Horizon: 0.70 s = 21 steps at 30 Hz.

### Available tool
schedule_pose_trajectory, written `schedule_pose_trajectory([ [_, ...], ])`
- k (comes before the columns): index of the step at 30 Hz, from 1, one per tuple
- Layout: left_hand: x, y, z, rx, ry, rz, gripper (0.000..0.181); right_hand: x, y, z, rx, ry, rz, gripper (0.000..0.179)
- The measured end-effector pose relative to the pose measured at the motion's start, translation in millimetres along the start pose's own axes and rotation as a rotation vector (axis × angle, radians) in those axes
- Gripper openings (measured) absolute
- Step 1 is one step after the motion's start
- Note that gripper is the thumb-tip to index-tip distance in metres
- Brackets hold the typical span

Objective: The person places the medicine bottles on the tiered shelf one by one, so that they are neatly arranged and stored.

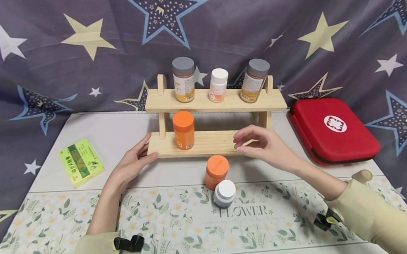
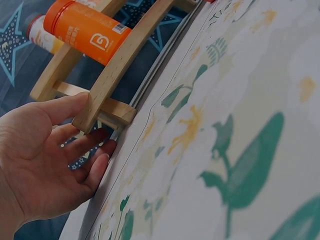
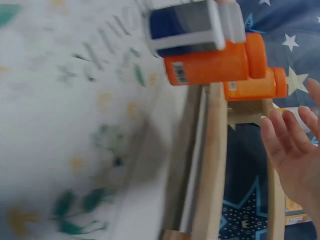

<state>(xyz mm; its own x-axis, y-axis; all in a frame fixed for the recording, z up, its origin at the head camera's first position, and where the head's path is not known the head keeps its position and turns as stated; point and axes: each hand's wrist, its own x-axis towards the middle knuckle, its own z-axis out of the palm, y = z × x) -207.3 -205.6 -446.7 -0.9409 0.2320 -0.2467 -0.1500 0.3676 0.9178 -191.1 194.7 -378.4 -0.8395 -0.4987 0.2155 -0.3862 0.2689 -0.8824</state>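
Note:
A two-tier wooden shelf (image 1: 212, 143) stands at the back of the table. My left hand (image 1: 131, 162) grips the left end of its lower board, with the thumb at the front corner. Over the right part of that board is my right hand (image 1: 262, 143), its fingers loosely bent and holding nothing. An orange bottle (image 1: 184, 131) stands on the lower board. In front of the shelf are another orange bottle (image 1: 217, 172) and a white-capped bottle (image 1: 224, 194). The upper board carries two grey-capped bottles, one left (image 1: 184, 80) and one right (image 1: 255, 81), with a small white bottle (image 1: 218, 86) between them.
On the right lies a red zip case (image 1: 333, 132) with a white cross emblem. A green-yellow box (image 1: 82, 162) rests at the left. Behind the shelf hangs a dark star-patterned cloth (image 1: 224, 25). A floral mat (image 1: 169, 233) covers the table's front part.

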Motion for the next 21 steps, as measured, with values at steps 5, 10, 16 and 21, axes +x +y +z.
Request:
schedule_pose_trajectory([
  [5, 0.8, 0.4, 0.3, 0.01, -0.005, 0.008, 0.084, -23.2, 6.5, 8.2, 0.003, 0.0, -0.005, 0.03],
  [10, 0.8, 0.7, -0.2, 0.016, -0.003, 0.012, 0.085, -39.3, 12.0, 19.3, -0.013, -0.029, 0.002, 0.033],
  [16, 0.3, 0.3, -0.6, 0.022, -0.004, 0.014, 0.085, -53.2, 22.0, 37.3, 0.017, -0.066, -0.048, 0.034],
  [21, -0.2, -0.3, -0.8, 0.018, -0.003, 0.015, 0.084, -59.4, 26.1, 50.1, 0.03, -0.063, -0.064, 0.035],
])
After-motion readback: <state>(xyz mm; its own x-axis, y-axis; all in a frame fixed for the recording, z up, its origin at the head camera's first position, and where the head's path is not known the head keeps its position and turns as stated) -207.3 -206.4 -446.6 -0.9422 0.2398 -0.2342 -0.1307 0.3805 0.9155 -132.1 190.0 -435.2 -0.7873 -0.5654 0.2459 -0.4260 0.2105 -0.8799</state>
